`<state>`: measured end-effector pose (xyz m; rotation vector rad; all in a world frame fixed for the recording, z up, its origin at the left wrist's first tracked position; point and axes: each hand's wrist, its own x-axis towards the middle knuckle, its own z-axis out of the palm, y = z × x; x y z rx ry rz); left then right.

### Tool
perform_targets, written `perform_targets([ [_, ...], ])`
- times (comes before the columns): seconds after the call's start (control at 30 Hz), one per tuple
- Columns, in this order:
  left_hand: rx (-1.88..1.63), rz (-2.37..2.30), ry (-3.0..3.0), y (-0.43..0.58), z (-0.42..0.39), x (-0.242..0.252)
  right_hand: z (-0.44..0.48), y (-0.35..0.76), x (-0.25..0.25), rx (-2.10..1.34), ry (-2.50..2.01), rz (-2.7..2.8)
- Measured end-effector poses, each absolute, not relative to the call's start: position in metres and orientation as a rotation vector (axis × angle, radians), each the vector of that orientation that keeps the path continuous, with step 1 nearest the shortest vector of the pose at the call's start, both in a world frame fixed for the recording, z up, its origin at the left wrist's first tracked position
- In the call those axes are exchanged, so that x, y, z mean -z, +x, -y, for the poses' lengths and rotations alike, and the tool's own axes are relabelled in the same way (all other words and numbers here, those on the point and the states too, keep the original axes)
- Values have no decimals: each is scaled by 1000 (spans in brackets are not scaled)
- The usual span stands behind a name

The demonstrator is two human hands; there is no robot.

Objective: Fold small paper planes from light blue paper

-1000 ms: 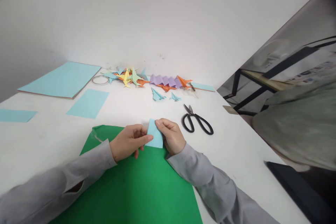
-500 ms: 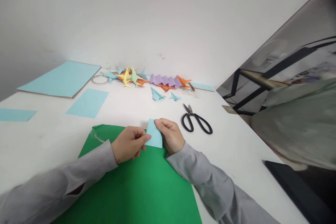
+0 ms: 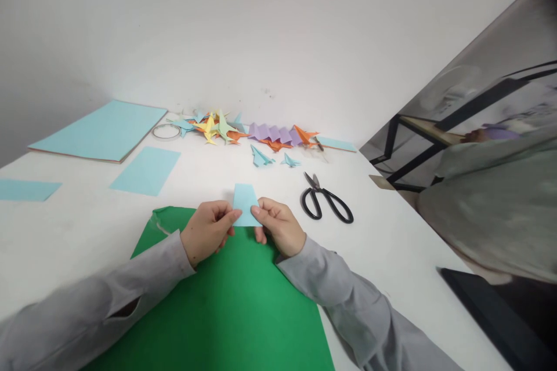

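Observation:
A small piece of light blue paper (image 3: 245,200) is held up between my two hands, above the far edge of a green sheet (image 3: 217,301). My left hand (image 3: 208,229) pinches its left edge near the lower corner. On the opposite side, my right hand (image 3: 281,223) grips the lower right edge, thumb on the face of the paper and fingers behind. Black-handled scissors (image 3: 321,194) lie on the white table to the right of my right hand, blades slightly apart.
Folded paper cranes (image 3: 217,127) in several colours pile up by the wall, beside a purple pleated paper (image 3: 272,133). Two blue folded pieces, one a crane (image 3: 261,157), sit nearer. Blue sheets (image 3: 145,171) and a blue stack (image 3: 100,130) lie left. At right is another person's clothing (image 3: 491,203).
The blue paper has shifted left and slightly up and now stands straighter. My right hand has moved its grip from the upper right corner to the lower right edge.

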<state>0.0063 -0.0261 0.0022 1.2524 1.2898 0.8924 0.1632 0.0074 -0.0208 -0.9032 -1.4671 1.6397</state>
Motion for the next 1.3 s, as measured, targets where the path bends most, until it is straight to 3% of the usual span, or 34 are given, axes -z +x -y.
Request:
perform_targets([
  [0.33,-1185,-967,1122,-4,19,-4,-3,165,18,-1711,-849,1461],
  [0.57,-1151,-1005,1212,-4,18,0,-5,163,22,-1638,-873,1291],
  [1.3,-1172,-1008,1371,-4,18,1,-2,164,17,-1576,-904,1473],
])
